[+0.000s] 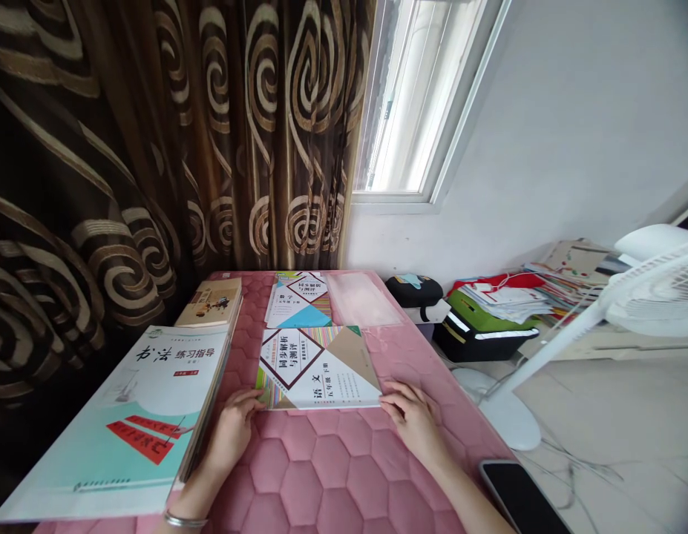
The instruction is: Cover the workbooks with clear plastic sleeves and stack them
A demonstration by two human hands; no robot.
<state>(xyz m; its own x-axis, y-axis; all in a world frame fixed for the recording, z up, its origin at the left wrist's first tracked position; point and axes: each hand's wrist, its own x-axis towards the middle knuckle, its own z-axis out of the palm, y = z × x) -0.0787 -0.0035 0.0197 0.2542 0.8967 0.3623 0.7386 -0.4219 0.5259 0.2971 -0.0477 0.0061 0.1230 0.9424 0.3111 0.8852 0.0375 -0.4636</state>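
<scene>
A white workbook (315, 367) with a tan, green and striped cover lies sideways on the pink quilted tabletop cover (326, 475). My left hand (240, 419), a silver bangle at its wrist, closes on the book's near left corner. At the near right corner, the fingers of my right hand (407, 411) pinch the edge; the thumbs' undersides are hidden. Just behind it is another workbook (299, 304) with a blue triangle on its cover. Left of my left hand rises a stack topped by a large calligraphy practice book (148, 408).
A smaller tan book (210, 302) sits behind the stack, and a translucent plastic sheet (361, 298) lies at the back right. A dark phone (522, 497) rests at the right edge. Beyond stand a white fan (560, 348) and a black-green storage box (482, 330). Curtains (266, 133) border the back.
</scene>
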